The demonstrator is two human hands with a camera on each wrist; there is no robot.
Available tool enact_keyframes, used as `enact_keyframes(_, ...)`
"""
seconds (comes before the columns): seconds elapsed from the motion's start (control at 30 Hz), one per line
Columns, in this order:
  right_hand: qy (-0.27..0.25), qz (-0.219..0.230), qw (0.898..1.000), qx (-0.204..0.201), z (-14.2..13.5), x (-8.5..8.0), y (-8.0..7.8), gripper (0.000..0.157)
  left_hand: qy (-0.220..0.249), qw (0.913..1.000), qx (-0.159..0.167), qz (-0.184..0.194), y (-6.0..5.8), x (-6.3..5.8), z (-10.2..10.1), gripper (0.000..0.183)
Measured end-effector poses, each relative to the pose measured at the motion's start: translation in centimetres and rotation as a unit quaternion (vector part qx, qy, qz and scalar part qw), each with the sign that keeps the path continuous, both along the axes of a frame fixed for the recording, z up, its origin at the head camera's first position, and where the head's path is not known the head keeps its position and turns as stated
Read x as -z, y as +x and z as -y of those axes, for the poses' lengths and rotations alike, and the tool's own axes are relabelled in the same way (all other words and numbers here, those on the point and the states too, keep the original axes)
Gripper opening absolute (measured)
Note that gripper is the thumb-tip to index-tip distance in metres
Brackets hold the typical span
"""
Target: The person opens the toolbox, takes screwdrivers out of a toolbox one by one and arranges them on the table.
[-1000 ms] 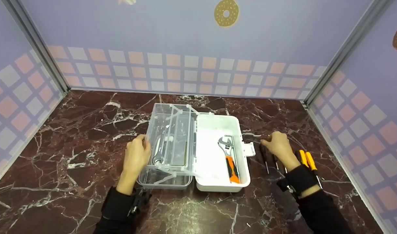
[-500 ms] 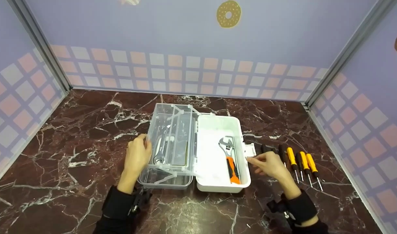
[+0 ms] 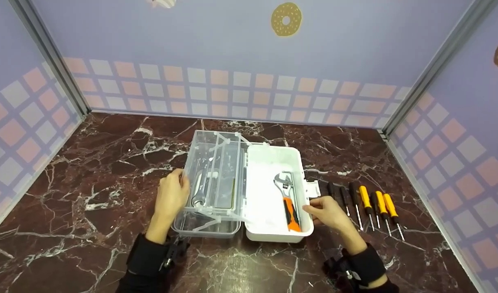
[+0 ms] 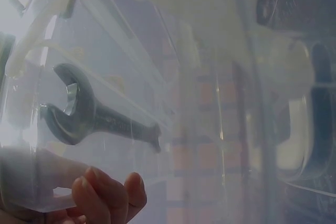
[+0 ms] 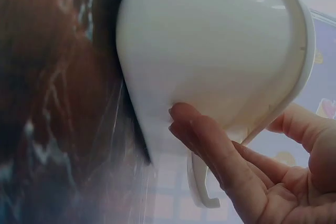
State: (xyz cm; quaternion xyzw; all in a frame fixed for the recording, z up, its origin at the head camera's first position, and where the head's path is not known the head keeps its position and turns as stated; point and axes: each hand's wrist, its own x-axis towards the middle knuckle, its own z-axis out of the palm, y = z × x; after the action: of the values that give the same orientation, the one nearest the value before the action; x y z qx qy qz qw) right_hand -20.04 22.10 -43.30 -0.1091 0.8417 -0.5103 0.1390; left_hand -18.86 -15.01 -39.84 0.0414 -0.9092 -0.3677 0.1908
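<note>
An opened toolbox stands mid-table, its white base (image 3: 265, 162) to the right and its clear tray (image 3: 196, 142) with the clear lid folded out left. My left hand (image 3: 171, 193) grips the tray's left edge; in the left wrist view the fingers (image 4: 107, 195) curl around clear plastic near a wrench (image 4: 94, 114). My right hand (image 3: 330, 213) pinches the right rim of the base below the white latch (image 3: 312, 189), thumb over the rim, fingers (image 5: 210, 145) against the outer wall. Inside the base lie an adjustable wrench (image 3: 289, 207) with an orange-black handle and a hex key (image 3: 294, 191).
Several screwdrivers lie in a row to the right of the toolbox, some with black handles (image 3: 354, 194), some with yellow handles (image 3: 365, 197). Printed panels (image 3: 232, 49) wall in the dark marble-patterned table (image 3: 110, 171) at the back and sides.
My right hand has moved left from the black-handled screwdrivers to the toolbox's right rim and now holds it. My left hand has stayed on the clear tray.
</note>
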Motion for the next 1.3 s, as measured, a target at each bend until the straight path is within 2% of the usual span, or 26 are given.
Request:
enact_keyframes(0.23,0.009,-0.017,1.0,-0.013,1.0,-2.1,1.1,0.02,0.005,0.9999,0.006,0.01,0.2,-0.1,0.2,0.025)
enact_keyframes(0.33,0.012,-0.023,1.0,-0.011,1.3,-2.6,1.4,0.02,0.034,0.9988,0.027,0.023,0.4,-0.2,0.6,0.028)
enact_keyframes(0.47,0.007,-0.027,1.0,-0.008,0.8,-1.3,0.8,0.02,0.098,0.9927,0.056,0.043,0.9,0.0,1.7,0.046)
enact_keyframes(0.53,0.009,-0.029,1.0,-0.004,0.5,-0.4,0.3,0.02,0.111,0.9904,0.06,0.056,1.4,0.2,2.4,0.052)
enact_keyframes(0.6,0.015,-0.03,0.999,0.002,0.2,0.3,0.0,0.019,0.101,0.9902,0.067,0.069,2.0,0.5,3.2,0.052)
enact_keyframes(0.67,0.021,-0.034,0.999,0.007,0.2,0.5,0.0,0.019,0.081,0.988,0.082,0.103,2.6,0.9,3.8,0.054)
enact_keyframes(0.77,0.02,-0.037,0.999,0.011,0.2,0.7,0.0,0.018,0.048,0.9781,0.119,0.164,3.5,1.5,4.3,0.055)
enact_keyframes(0.87,0.019,-0.035,0.999,0.014,0.3,0.8,0.1,0.017,0.033,0.9673,0.15,0.202,4.3,2.3,4.5,0.06)
enact_keyframes(0.97,0.018,-0.032,0.999,0.016,0.3,0.8,0.1,0.017,0.058,0.9615,0.176,0.203,4.9,3.2,4.4,0.061)
enact_keyframes(1.07,0.011,-0.03,0.999,0.013,0.2,0.7,0.2,0.018,0.092,0.9596,0.199,0.176,5.2,3.9,4.1,0.052)
enact_keyframes(1.17,0.004,-0.03,0.999,0.01,0.2,0.6,0.2,0.02,0.111,0.9619,0.197,0.154,5.4,4.4,3.7,0.039)
enact_keyframes(1.3,0.002,-0.033,0.999,0.009,0.1,0.6,0.1,0.021,0.123,0.9675,0.162,0.151,5.4,4.6,3.3,0.03)
